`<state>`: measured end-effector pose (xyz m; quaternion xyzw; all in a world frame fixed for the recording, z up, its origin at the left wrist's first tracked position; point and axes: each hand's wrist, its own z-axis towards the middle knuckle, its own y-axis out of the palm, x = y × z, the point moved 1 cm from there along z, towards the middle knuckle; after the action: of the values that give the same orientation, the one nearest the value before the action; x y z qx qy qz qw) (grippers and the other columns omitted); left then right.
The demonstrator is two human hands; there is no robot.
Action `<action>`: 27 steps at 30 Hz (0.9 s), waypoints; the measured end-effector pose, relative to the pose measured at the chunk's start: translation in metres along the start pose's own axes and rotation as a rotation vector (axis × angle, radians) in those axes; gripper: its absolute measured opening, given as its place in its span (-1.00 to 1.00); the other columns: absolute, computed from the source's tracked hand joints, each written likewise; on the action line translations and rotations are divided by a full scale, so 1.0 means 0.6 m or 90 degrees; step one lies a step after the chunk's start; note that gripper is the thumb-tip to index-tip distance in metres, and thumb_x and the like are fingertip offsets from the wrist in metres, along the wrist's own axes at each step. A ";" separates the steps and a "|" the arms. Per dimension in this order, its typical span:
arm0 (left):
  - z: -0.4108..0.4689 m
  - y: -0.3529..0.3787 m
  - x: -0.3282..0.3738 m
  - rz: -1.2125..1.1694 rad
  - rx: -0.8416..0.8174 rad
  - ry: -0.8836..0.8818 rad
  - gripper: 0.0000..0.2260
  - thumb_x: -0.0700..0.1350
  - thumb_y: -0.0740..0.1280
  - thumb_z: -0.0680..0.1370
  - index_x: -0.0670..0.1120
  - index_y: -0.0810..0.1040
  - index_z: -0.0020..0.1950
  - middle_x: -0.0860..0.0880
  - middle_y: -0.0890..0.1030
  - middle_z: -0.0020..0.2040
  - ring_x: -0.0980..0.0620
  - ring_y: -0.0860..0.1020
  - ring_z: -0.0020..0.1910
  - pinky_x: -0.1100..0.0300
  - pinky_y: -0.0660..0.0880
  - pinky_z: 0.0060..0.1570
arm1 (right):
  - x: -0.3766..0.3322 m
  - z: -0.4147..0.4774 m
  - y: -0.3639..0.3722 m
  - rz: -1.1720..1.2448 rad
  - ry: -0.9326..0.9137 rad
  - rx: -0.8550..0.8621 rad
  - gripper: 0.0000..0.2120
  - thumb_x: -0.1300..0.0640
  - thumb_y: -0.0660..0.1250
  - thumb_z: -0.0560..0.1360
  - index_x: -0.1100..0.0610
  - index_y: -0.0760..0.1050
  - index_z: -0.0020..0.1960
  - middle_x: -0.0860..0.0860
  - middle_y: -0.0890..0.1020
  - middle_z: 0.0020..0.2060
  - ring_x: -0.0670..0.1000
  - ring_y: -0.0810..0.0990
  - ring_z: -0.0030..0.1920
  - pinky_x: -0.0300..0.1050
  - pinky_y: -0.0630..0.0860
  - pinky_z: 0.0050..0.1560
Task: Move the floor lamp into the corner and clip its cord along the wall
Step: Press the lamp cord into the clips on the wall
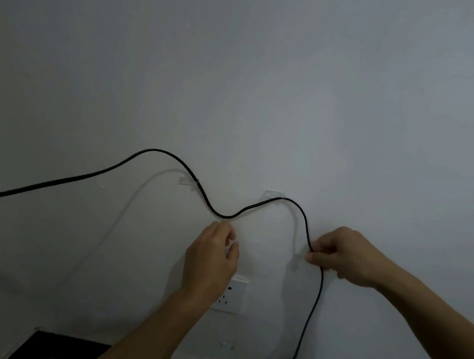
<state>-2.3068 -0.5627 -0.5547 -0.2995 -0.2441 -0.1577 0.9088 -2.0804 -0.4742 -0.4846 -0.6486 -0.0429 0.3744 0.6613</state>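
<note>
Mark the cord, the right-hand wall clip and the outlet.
cord [221,215]: head view, bottom of the sag between the two clips.
right-hand wall clip [272,193]: head view, middle of its clear body.
outlet [233,296]: head view, bare white faceplate right of the left wrist.

White wall [251,67] bearing cord [224,216], 2 clips [273,194].

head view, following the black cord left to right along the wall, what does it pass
first clear clip → left hand just below its dip → second clear clip → right hand, pinching it
</note>
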 end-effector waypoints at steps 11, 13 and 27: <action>-0.152 0.151 0.012 -0.392 -0.506 -0.338 -0.78 -0.06 0.18 0.62 0.11 0.52 0.21 0.09 0.56 0.06 0.17 0.51 0.06 0.42 0.37 0.05 | 0.004 0.007 0.017 0.344 0.025 0.101 -0.85 0.22 0.48 0.44 0.28 0.62 -0.25 0.15 0.70 -0.43 0.06 0.71 -0.39 -0.20 0.60 -0.39; -0.166 0.157 0.022 -0.430 -0.522 -0.361 -0.81 -0.11 0.15 0.63 0.10 0.53 0.03 0.09 0.60 -0.11 0.20 0.53 -0.10 0.48 0.40 -0.08 | 0.007 0.007 0.024 0.369 0.023 0.105 -0.85 0.24 0.47 0.44 0.26 0.60 -0.27 0.15 0.70 -0.43 0.07 0.71 -0.39 -0.20 0.61 -0.39; -0.167 0.134 0.051 -0.359 -0.573 -0.415 -0.77 -0.09 0.10 0.65 -0.11 0.53 0.05 -0.04 0.35 -0.46 0.21 0.27 -0.67 0.36 0.18 -0.62 | 0.013 0.010 0.080 0.064 -0.040 0.235 -0.88 0.03 0.50 0.40 0.08 0.66 -0.23 -0.06 0.67 -0.43 -0.09 0.60 -0.50 -0.07 0.61 -0.30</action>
<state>-2.2117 -0.5674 -0.6464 -0.6100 -0.4884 -0.3795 0.4953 -2.0991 -0.4706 -0.5296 -0.5058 0.0379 0.4285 0.7477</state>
